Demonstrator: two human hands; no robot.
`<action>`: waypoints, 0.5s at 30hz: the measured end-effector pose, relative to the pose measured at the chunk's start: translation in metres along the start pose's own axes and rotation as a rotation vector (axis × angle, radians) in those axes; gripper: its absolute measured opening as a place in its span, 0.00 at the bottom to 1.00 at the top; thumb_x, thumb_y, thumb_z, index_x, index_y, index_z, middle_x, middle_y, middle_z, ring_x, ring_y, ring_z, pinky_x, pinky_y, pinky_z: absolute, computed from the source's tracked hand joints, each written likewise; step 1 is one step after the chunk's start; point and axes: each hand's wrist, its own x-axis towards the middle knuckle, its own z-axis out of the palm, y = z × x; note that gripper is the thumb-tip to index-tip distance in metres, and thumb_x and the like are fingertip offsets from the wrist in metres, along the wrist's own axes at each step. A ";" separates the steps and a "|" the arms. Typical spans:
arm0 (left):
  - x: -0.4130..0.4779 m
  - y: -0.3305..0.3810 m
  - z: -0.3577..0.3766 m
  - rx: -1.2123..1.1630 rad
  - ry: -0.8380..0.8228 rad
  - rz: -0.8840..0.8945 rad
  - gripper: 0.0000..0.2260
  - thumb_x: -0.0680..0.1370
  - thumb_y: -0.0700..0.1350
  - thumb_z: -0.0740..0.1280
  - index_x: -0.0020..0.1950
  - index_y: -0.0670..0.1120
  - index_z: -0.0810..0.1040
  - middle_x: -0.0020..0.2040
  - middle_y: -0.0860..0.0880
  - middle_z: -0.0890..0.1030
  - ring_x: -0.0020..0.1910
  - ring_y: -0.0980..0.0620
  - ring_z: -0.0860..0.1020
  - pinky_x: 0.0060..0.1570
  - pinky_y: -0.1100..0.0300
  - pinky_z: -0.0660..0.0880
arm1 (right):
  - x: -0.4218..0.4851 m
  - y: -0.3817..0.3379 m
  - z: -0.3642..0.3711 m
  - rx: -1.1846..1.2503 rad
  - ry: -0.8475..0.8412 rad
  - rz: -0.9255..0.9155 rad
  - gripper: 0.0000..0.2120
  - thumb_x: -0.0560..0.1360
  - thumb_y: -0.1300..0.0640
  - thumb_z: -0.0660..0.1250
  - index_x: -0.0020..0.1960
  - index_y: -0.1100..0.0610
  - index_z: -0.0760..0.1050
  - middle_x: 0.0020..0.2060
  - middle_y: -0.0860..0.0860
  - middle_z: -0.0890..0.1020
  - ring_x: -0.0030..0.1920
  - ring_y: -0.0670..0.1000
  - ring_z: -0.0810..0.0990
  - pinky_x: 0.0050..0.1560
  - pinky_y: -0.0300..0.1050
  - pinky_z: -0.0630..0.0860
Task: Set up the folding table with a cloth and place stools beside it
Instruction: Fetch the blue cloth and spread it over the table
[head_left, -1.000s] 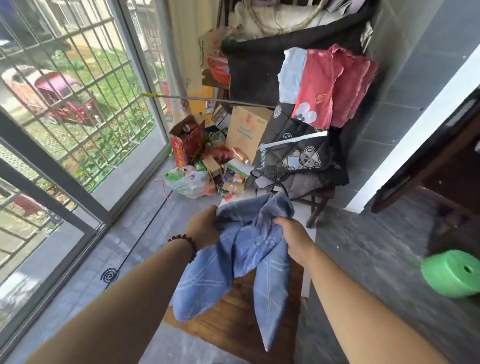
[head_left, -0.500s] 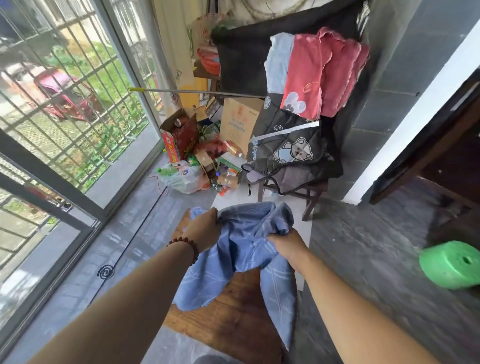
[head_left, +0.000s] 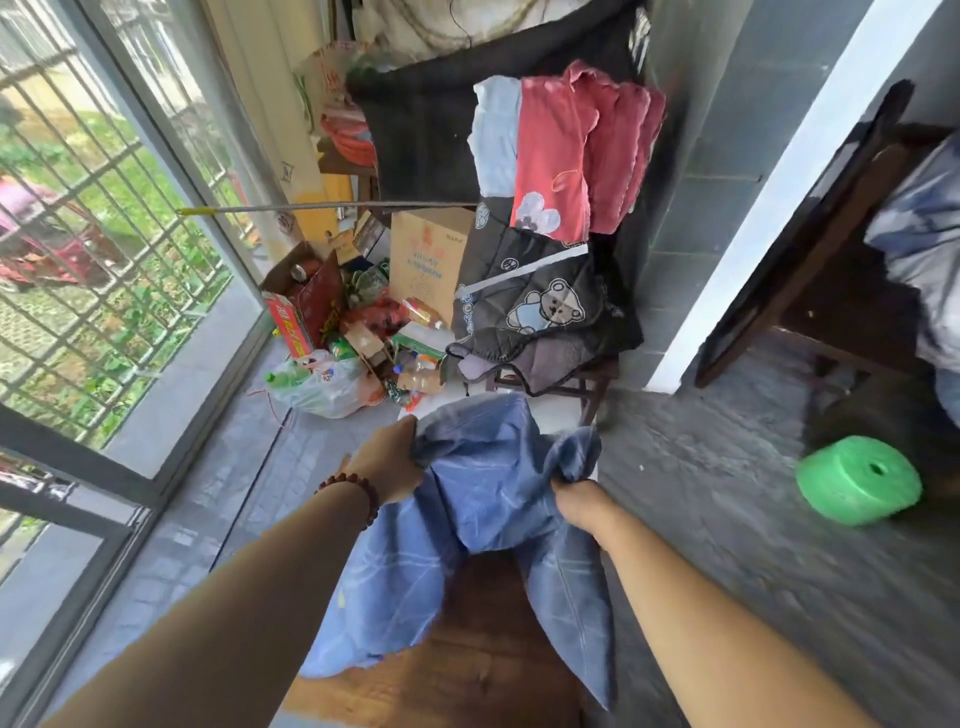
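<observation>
My left grip (head_left: 387, 462) and right grip (head_left: 579, 501) each clutch the bunched blue cloth (head_left: 488, 493), which hangs between them over the wooden bench (head_left: 467, 670). The hold is the same as a second ago.

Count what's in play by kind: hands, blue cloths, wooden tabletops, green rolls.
hands: 2 (left hand, right hand, both gripping the cloth)
blue cloth: 1
wooden tabletop: 1
green roll: 1
total: 5
</observation>
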 end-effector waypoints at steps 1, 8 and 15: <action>0.005 -0.003 -0.006 -0.020 0.018 0.021 0.05 0.74 0.40 0.63 0.45 0.45 0.68 0.41 0.48 0.75 0.41 0.46 0.74 0.36 0.54 0.69 | -0.008 -0.005 -0.003 0.029 0.008 0.017 0.28 0.80 0.41 0.49 0.64 0.62 0.71 0.57 0.64 0.77 0.57 0.59 0.78 0.52 0.46 0.73; 0.037 -0.011 -0.046 0.078 0.092 0.137 0.09 0.73 0.34 0.59 0.47 0.42 0.76 0.45 0.43 0.79 0.48 0.42 0.78 0.40 0.57 0.69 | -0.011 -0.027 0.009 0.691 -0.025 0.100 0.07 0.78 0.55 0.61 0.43 0.56 0.74 0.35 0.54 0.74 0.33 0.49 0.72 0.26 0.37 0.69; 0.047 -0.029 -0.051 0.086 0.084 0.157 0.11 0.75 0.38 0.58 0.56 0.43 0.74 0.49 0.42 0.81 0.47 0.41 0.78 0.40 0.57 0.71 | -0.018 -0.050 0.013 0.960 0.044 0.081 0.11 0.78 0.68 0.58 0.59 0.62 0.70 0.54 0.61 0.75 0.39 0.50 0.76 0.35 0.39 0.78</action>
